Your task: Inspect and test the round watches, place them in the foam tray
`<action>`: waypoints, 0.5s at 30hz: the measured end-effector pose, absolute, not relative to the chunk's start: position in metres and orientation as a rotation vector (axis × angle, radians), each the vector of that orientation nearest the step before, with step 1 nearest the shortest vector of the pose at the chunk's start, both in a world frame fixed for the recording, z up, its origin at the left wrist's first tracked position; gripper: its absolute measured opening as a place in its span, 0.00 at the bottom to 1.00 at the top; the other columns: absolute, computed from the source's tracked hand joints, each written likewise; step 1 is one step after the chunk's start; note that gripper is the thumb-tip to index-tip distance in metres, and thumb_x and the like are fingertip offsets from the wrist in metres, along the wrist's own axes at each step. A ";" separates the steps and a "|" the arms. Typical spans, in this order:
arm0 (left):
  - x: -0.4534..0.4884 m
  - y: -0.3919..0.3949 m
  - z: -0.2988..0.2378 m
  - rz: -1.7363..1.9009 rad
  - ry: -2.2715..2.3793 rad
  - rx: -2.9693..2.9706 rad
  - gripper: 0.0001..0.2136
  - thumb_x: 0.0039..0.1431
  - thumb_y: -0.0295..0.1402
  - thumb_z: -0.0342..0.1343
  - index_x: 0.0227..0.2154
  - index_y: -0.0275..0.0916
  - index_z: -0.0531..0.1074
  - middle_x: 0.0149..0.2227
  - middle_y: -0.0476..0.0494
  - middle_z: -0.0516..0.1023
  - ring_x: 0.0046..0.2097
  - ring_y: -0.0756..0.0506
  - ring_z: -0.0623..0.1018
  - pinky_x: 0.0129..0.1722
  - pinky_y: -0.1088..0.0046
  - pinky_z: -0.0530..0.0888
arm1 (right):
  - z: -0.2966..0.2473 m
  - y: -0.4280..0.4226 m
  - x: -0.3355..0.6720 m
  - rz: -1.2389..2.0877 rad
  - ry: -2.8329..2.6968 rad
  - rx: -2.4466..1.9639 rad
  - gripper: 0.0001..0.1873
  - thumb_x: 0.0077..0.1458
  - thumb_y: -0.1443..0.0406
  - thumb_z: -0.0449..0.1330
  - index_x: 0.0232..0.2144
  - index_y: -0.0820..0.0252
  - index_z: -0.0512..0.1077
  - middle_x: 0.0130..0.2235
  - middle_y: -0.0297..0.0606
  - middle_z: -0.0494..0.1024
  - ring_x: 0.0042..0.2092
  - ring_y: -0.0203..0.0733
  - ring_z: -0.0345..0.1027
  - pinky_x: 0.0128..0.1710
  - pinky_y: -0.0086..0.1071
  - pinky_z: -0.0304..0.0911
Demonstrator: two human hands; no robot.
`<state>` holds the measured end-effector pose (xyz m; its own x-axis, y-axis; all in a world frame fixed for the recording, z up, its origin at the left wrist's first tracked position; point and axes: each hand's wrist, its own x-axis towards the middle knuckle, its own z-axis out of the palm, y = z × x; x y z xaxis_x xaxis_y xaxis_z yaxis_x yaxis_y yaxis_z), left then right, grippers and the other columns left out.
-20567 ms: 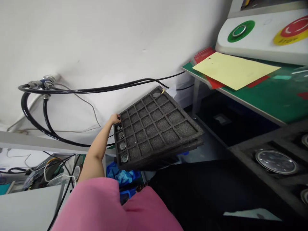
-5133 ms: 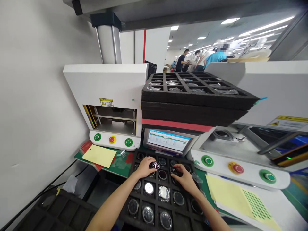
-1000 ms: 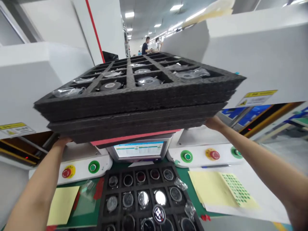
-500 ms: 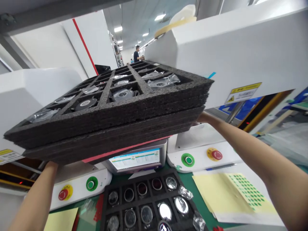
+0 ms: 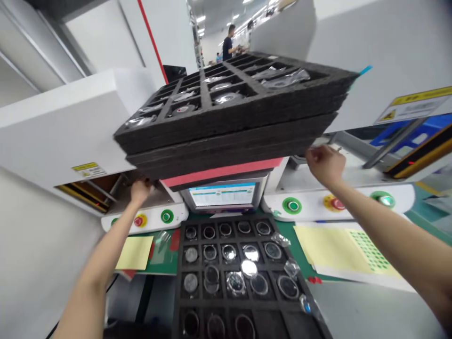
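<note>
Foam stack (image 5: 229, 136) upper centre. Left hand (image 5: 141, 190) by its lower left corner; right hand (image 5: 325, 165), fingers curled, by lower right. Grip on stack: cannot tell, either hand. Tray (image 5: 270, 322) of discs (image 5: 191, 283) lower centre.

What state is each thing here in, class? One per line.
Tray stack: layers uneven
Top tray: pieces in front cells
Lower tray: partly filled
Screen: lit
Left yellow paper: lying flat
Right red light: lit
Left hand: fingers curled, grip unclear
Right hand: fingers curled, grip unclear
</note>
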<state>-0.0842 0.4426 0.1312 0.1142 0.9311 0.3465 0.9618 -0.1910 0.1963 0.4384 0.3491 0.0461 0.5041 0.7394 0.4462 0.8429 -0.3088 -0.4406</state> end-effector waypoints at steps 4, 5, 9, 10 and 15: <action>-0.088 0.346 0.080 -0.443 -1.880 -2.576 0.11 0.64 0.33 0.55 0.46 0.35 0.73 0.49 0.40 0.78 0.50 0.42 0.77 0.52 0.58 0.74 | 0.007 0.294 0.330 -0.051 -1.693 -2.149 0.14 0.64 0.58 0.59 0.45 0.64 0.71 0.42 0.38 0.75 0.38 0.37 0.72 0.38 0.35 0.71; -0.083 0.320 0.068 -0.382 -1.831 -2.692 0.10 0.63 0.31 0.54 0.45 0.38 0.75 0.47 0.42 0.79 0.49 0.44 0.78 0.52 0.62 0.74 | -0.002 0.288 0.303 0.005 -1.818 -2.139 0.14 0.64 0.58 0.59 0.45 0.63 0.71 0.42 0.39 0.75 0.39 0.38 0.72 0.39 0.35 0.71; -0.067 0.239 0.041 -0.161 -1.644 -3.026 0.09 0.58 0.30 0.56 0.41 0.43 0.78 0.44 0.47 0.82 0.47 0.45 0.79 0.50 0.69 0.75 | -0.024 0.299 0.221 0.177 -2.124 -2.149 0.16 0.64 0.57 0.58 0.48 0.63 0.70 0.46 0.42 0.74 0.44 0.42 0.72 0.43 0.40 0.71; -0.067 0.226 0.039 -0.129 -1.632 -3.049 0.09 0.57 0.30 0.56 0.40 0.42 0.78 0.44 0.47 0.82 0.48 0.44 0.79 0.50 0.69 0.75 | -0.026 0.304 0.209 0.208 -2.159 -2.162 0.16 0.64 0.58 0.58 0.48 0.63 0.70 0.47 0.42 0.74 0.45 0.42 0.72 0.44 0.40 0.71; -0.082 0.201 0.032 -0.154 -1.742 -2.968 0.11 0.61 0.27 0.52 0.44 0.39 0.76 0.47 0.42 0.80 0.49 0.43 0.78 0.51 0.64 0.75 | -0.022 0.314 0.185 0.281 -2.201 -2.256 0.18 0.63 0.59 0.60 0.50 0.65 0.69 0.49 0.45 0.73 0.47 0.44 0.71 0.46 0.41 0.70</action>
